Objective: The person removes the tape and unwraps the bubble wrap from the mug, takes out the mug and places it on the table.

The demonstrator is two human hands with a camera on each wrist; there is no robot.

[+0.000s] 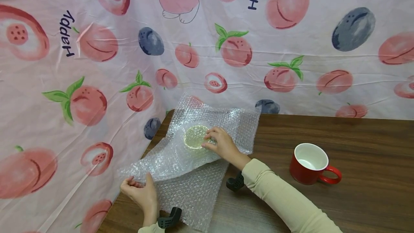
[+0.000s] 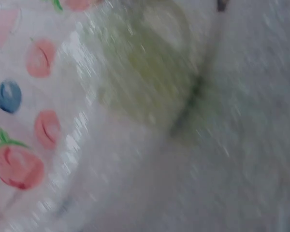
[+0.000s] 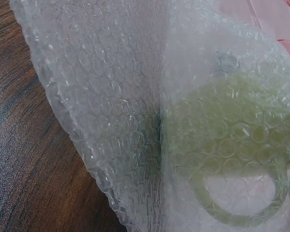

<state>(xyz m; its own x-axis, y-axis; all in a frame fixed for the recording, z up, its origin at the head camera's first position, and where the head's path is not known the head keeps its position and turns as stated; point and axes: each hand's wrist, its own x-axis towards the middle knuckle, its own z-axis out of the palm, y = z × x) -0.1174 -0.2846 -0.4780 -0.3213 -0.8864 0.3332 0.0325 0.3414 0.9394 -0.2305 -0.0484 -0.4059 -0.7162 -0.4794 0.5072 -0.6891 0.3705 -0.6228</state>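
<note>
A light green mug (image 1: 196,137) sits under a layer of bubble wrap (image 1: 239,125); its round rim shows through in the head view. The handle of the mug (image 3: 239,208) is visible through the bubbles in the right wrist view. At the near left corner of the raised flap, my left hand (image 1: 142,194) pinches the wrap's edge between thumb and fingers. My right hand (image 1: 223,144) holds the right side of the mug's rim through the wrap, fingers and thumb bent. Neither hand appears in the wrist views, and the left wrist view is blurred.
A red mug (image 1: 308,164), white inside, stands upright on the brown wooden table (image 1: 372,146), its handle to the right. More bubble wrap (image 1: 194,193) lies flat toward the front. A fruit-printed curtain (image 1: 200,56) hangs behind and to the left of the table.
</note>
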